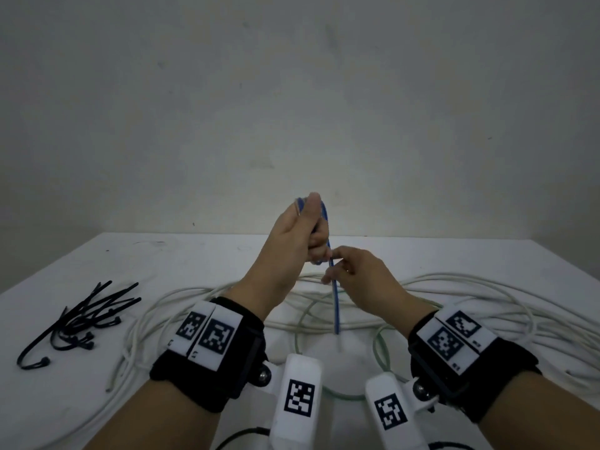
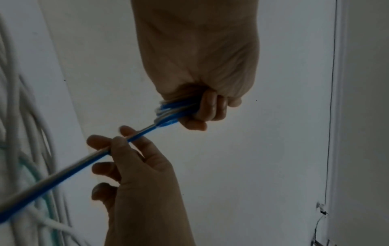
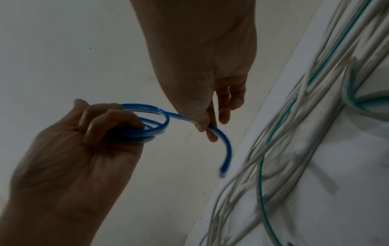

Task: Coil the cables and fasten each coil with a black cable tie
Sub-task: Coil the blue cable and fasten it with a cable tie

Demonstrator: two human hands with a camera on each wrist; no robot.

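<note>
My left hand (image 1: 313,241) is raised above the table and grips a small coil of blue cable (image 3: 155,128) in its curled fingers. Just below it, my right hand (image 1: 337,266) pinches the loose tail of the same blue cable (image 1: 335,303) between thumb and fingers (image 3: 211,134). The tail hangs down to a free end just above the table. In the left wrist view the cable (image 2: 63,176) runs taut from the coil (image 2: 170,113) through the right hand (image 2: 122,141). A bundle of black cable ties (image 1: 87,316) lies on the table at the left, away from both hands.
Loose white cables (image 1: 454,303) sprawl in wide loops across the white table (image 1: 97,254), under and to either side of my hands. A pale green cable (image 1: 300,339) curves among them near the front. A plain wall stands behind the table's far edge.
</note>
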